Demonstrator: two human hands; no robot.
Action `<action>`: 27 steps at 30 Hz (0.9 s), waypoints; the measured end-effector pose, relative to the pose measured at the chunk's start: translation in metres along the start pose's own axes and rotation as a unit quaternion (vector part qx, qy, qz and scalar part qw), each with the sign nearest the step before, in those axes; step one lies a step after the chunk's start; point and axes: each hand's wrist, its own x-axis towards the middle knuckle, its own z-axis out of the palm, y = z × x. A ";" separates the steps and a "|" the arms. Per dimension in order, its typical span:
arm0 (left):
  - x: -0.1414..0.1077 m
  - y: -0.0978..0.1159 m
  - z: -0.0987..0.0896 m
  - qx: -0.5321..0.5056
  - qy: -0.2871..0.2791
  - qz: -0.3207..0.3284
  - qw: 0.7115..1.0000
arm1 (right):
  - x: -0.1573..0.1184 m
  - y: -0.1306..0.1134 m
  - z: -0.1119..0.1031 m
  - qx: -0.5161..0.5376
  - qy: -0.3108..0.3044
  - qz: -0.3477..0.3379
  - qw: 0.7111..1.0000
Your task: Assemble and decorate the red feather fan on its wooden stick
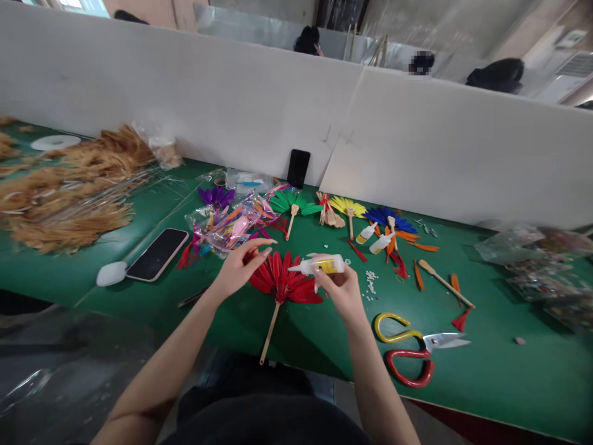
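Grips a glue bottle (330,265) in the right hand (343,293), with nozzle over the red feather fan (283,284); hovers the left hand (238,271) beside it, thumb and forefinger slightly apart, seemingly empty. Looks partly assembled: has red feathers spread on its handle (270,330), but shows no wooden front piece or tassel like those on the yellow feather fan (346,204). Lies near the front edge of the green table (491,383), left of the scissors (445,341), before a white partition (259,93) with people (308,40) beyond
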 end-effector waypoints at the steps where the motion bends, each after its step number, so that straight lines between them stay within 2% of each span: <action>1: -0.005 -0.003 -0.006 0.004 0.008 -0.015 1.000 | 0.000 -0.002 -0.003 0.025 0.002 0.009 1.000; 4: -0.021 -0.014 -0.017 0.020 0.019 -0.054 0.998 | 0.001 0.001 -0.013 0.090 0.009 0.027 0.996; 7: -0.038 -0.027 -0.017 0.013 0.028 -0.095 0.995 | -0.001 0.017 -0.022 0.167 0.015 0.047 0.985; 10: -0.048 -0.037 -0.008 -0.070 0.055 -0.151 0.985 | -0.005 0.032 -0.026 0.241 0.030 0.074 0.967; 14: -0.049 -0.043 0.003 -0.210 0.096 -0.196 0.953 | -0.009 0.039 -0.023 0.321 0.080 0.099 0.938; 16: -0.047 -0.042 0.004 -0.232 0.101 -0.194 0.948 | -0.009 0.039 -0.022 0.319 0.095 0.099 0.938; 19: -0.043 -0.038 0.003 -0.243 0.099 -0.197 0.945 | -0.006 0.037 -0.021 0.269 0.099 0.102 0.953; 23: -0.040 -0.030 0.004 -0.268 0.054 -0.220 0.936 | -0.005 0.032 -0.017 0.215 0.080 0.099 0.968; 27: -0.035 -0.020 0.011 -0.258 0.029 -0.196 0.945 | -0.004 0.027 -0.016 0.236 0.046 0.096 0.966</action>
